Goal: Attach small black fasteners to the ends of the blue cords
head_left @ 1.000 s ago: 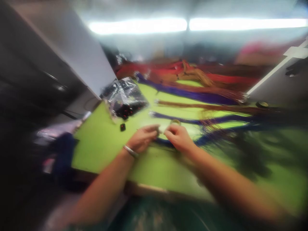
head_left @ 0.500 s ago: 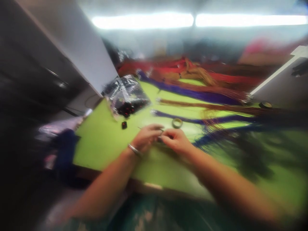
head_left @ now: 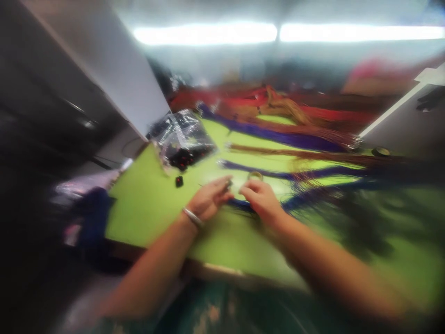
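Above the green table, my left hand wears a silver bangle at the wrist. Its thumb and fingers close around a small dark piece, too blurred to name. A short gap to the right, my right hand has thumb and fingertips pinched; what they hold, if anything, is hidden. Below the hands lies the end of a blue wire bundle, which passes behind my right hand and continues to the right. A roll of tape stands just behind my right fingers, partly covered by them.
A clear plastic bag of black and red parts lies at the back left, with one black part in front. Purple wires, brown wires and red wires stretch across the back. Another tape roll is at right.
My hands have moved apart from where they met. The right hand shifted right, partly covering the tape roll. The left hand turned its palm more upward. The blue wire end now shows between them.
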A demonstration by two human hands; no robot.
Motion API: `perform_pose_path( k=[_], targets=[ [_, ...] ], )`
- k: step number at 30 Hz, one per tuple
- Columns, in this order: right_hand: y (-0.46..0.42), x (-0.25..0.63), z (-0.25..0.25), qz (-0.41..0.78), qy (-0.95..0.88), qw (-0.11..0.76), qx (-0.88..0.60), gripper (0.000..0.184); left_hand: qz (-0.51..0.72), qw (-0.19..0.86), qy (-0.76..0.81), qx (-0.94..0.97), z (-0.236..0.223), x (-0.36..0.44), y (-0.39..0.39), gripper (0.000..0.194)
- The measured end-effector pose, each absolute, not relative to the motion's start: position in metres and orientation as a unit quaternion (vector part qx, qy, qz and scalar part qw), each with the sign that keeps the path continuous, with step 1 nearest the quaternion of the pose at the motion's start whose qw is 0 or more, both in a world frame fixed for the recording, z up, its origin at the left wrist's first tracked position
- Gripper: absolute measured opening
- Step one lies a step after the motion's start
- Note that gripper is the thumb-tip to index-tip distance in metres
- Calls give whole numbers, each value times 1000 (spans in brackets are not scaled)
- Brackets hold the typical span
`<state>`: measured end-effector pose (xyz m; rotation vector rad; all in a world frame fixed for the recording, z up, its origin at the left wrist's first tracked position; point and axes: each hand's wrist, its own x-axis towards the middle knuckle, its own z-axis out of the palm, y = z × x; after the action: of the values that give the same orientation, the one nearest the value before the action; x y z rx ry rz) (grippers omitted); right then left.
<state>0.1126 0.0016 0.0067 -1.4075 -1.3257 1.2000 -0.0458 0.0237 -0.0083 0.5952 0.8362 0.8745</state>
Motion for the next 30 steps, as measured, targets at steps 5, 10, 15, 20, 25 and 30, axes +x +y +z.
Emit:
perform_pose_path(
  k=[5, 10, 15, 20, 25, 30],
  targets=[
    [3, 111, 2, 462, -577, 376, -559, 19, 398, 793, 361, 289, -12, -46, 23, 32],
    [1, 111, 1, 449, -595, 369, -556, 22, 388, 792, 373, 288, -14, -44, 22, 34],
    [1, 112, 1, 438, -596, 369, -562, 21, 384, 797, 361, 294, -17, -44, 22, 33],
    [3, 112, -1, 430, -596, 364, -573, 21, 388, 789, 353, 318, -20, -44, 22, 33],
    [6, 114, 0, 436, -601, 349, -572, 21, 404, 740, 378, 384, -22, -44, 21, 35],
    [8, 118, -4, 600, -479, 304, -565, 17, 425, 647, 368, 515, -27, -45, 22, 29]
  ],
)
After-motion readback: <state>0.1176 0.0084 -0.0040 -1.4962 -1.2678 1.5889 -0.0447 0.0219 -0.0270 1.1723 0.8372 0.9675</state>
